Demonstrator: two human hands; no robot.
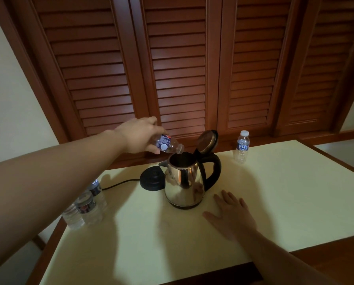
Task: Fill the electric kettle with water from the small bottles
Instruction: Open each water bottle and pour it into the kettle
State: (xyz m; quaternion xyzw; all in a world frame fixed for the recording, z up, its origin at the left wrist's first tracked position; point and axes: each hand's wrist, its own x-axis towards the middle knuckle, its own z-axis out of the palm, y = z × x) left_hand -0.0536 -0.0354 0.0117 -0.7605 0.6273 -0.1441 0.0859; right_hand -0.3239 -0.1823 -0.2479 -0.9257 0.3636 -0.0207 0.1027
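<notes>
Plainly pouring, the left hand (pixel 140 135) grips a tipped bottle (pixel 167 145) with its neck over the open kettle (pixel 184 182) on the desk (pixel 274 202), lid (pixel 207 140) up to admit water, while the right hand (pixel 232 215) lies spread flat beside it, apparently for support.

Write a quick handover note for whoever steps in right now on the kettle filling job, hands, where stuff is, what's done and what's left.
Left hand: holds a small bottle tipped, neck over the open kettle.
Right hand: flat on the table beside the kettle, holding nothing.
Kettle: lid up, standing on the table off its base, which sits just behind-left with its cord.
Other bottles: a cluster at the left table edge; one capped bottle far right, looks nearly empty.
Done: lid opened, pouring in progress.
Left: finish this bottle, pour the rest, close the lid. Water level inside cannot be seen.
</notes>
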